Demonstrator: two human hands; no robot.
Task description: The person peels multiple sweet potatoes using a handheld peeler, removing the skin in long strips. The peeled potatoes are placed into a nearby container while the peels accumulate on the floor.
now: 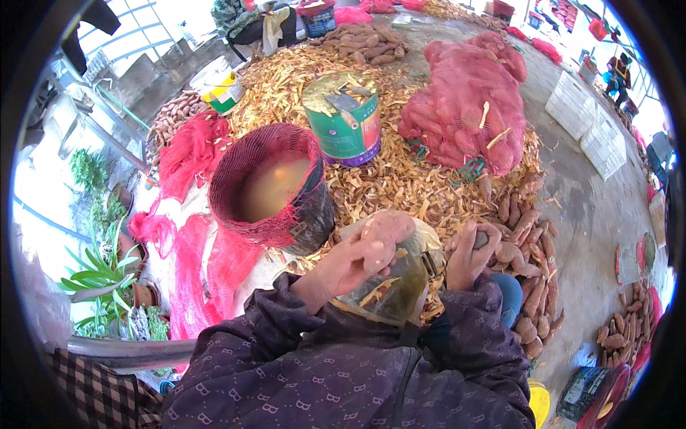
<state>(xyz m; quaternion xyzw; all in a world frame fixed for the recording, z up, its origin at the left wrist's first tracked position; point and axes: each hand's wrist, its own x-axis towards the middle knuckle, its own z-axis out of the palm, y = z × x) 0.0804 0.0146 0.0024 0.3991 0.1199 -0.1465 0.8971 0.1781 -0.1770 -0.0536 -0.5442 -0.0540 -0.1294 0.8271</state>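
My left hand (344, 266) grips a large reddish-brown sweet potato (388, 233) above my lap. To its right my right hand (468, 256) is closed, with a small dark rounded end showing between the fingers; I cannot make out what it belongs to. Under both hands a translucent plastic apron (389, 286) covers my lap, with a few peel strips on it. Just beyond my left hand stands a dark bucket (318, 214) lined with red mesh. It holds cloudy water with a pale lump in it. Unpeeled sweet potatoes (532, 268) lie heaped beside my right hand.
A green tub (339, 132) with a flat blade tool (343, 107) on top stands amid piled peelings (400, 168). Behind it to the right lies a full red mesh sack (468, 107). White crates (586, 121) are at far right; a potted plant (103, 275) is at left.
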